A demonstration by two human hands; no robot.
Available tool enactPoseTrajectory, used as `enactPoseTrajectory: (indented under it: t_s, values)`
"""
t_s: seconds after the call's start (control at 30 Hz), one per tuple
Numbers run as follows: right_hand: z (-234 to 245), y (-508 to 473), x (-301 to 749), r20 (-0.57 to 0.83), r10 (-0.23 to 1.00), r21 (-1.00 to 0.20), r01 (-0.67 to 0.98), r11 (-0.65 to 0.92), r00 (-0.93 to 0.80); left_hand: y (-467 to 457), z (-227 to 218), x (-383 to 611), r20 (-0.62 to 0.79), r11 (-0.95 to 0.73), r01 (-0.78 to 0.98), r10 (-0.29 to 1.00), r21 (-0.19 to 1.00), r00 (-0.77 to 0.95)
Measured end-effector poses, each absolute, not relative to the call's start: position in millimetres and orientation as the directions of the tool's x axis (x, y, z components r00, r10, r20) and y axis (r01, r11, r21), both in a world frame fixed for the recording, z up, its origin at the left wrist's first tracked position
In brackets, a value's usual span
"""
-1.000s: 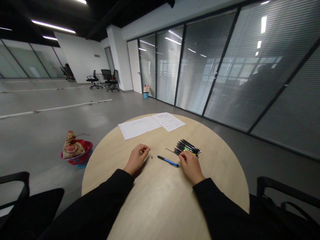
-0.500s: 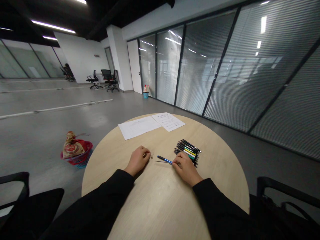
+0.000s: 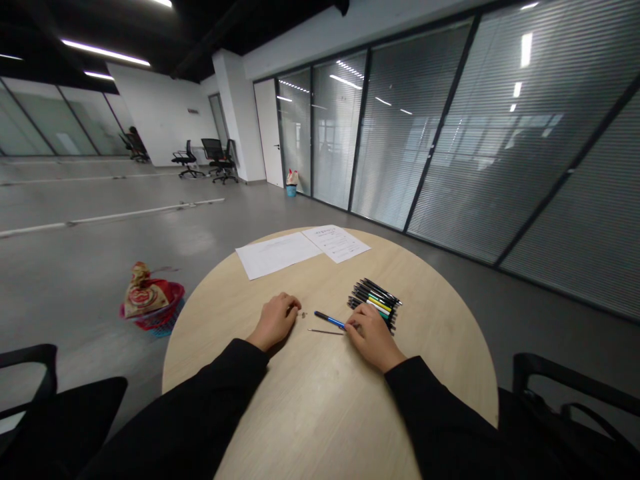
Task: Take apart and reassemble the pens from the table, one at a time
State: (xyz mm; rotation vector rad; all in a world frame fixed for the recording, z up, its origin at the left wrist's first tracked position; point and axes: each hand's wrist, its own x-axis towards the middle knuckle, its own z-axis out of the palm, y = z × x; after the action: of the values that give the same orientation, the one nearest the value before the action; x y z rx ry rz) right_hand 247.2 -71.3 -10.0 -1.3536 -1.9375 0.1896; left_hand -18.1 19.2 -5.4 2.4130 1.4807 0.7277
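My left hand [image 3: 278, 321] rests on the round wooden table [image 3: 310, 407], its fingers curled and closed. Whether anything is pinched there is hidden. Tiny pen parts [image 3: 303, 315] lie just beside those fingertips. On the right, my right hand [image 3: 374, 337] has its thumb and fingers closed around the near end of a blue pen [image 3: 329, 319], whose dark end points left. Below the pen, a thin ink refill [image 3: 324, 331] lies on the table, its right end close to my right fingertips. A row of pens [image 3: 375, 293], mostly black with some coloured ones, sits partly behind this hand.
Two printed paper sheets [image 3: 280, 253] [image 3: 337, 243] lie at the table's far edge. A basket [image 3: 167, 313] holding a paper bag [image 3: 146, 297] stands on the floor at left. Black chairs [image 3: 65, 420] [image 3: 565, 413] flank the table.
The refill has dropped from against the blue pen to lie flat below it, now apart from the barrel. My left fingers have drawn slightly back from the tiny parts.
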Motion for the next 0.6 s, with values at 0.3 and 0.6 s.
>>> enactPoseTrajectory:
  t_s: [0.3,0.6]
  values:
    - [-14,-62,265,0.545,0.837,-0.581,0.744,0.33,0.055,30,3,-38,0.257,-0.314,0.849,0.941,0.426,0.219]
    - [-18,-60,270,0.525,0.845,-0.567,0.781,0.262,0.098,26,15,-38,0.174,-0.212,0.915,0.972,0.342,0.161]
